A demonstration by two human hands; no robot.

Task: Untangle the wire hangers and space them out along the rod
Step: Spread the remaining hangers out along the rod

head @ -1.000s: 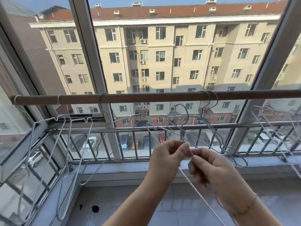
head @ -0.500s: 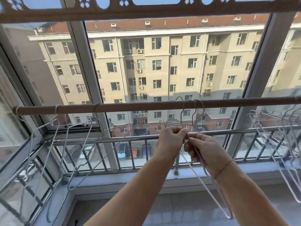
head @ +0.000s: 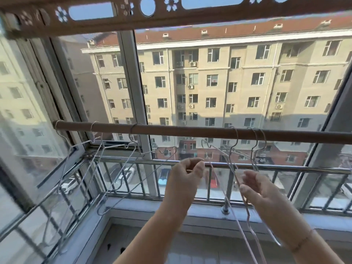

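Head view: the rod runs across the window. Toward its left end, three hangers already hang apart from one another, each hook on its own stretch of rod. Right of the rod's middle, a bunch of hangers has three hooks over the rod. Two sit close together and one is a little to their left. Their wires cross below the rod, in front of the railing.

Half a second ago both hands met in one knot directly under this bunch. Now they are apart. The left hand is below the rod, left of the bunch, thumb and fingers pressed together on a thin wire. A loose hook sits just under the rod above that hand, not over the rod, and it probably belongs to the hanger being pulled clear. The right hand is under the bunch with its fingers half curled and wires running between thumb and fingers. Blur makes it impossible to tell whether it grips them.

The parting suggests one hanger is coming free. It must be hooked on the bare rod left of the bunch, and the close pair needs spreading
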